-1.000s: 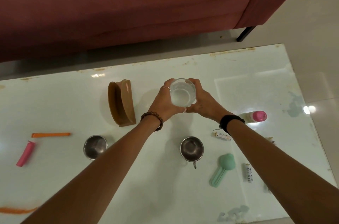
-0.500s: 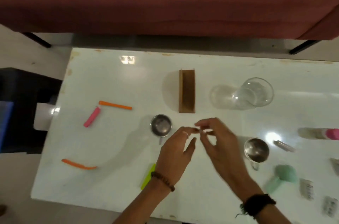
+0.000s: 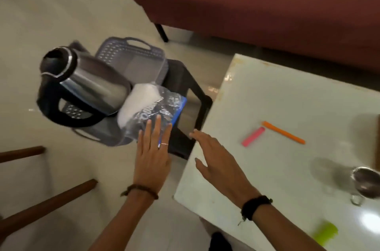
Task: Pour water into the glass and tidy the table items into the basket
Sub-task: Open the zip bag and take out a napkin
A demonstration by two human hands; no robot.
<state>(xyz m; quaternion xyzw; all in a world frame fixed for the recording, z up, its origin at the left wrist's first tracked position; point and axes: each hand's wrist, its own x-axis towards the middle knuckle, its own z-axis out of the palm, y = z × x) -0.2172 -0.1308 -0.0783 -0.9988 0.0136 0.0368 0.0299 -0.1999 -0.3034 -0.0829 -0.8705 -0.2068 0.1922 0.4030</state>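
Both hands reach with straight, spread fingers, holding nothing: the left hand (image 3: 153, 158) over a bag (image 3: 152, 109), the right hand (image 3: 216, 158) at the table (image 3: 267, 94) edge. The basket (image 3: 131, 61) sits on a dark stool beside the table, holding a kettle (image 3: 86, 84) and the bag.

kettle (image 3: 86, 86) and bag (image 3: 148, 106) in basket (image 3: 131, 53), table (image 3: 287, 106) right

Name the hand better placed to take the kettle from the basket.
Left. The left hand reaches flat over the basket beside the kettle; the right hand hovers at the table edge.
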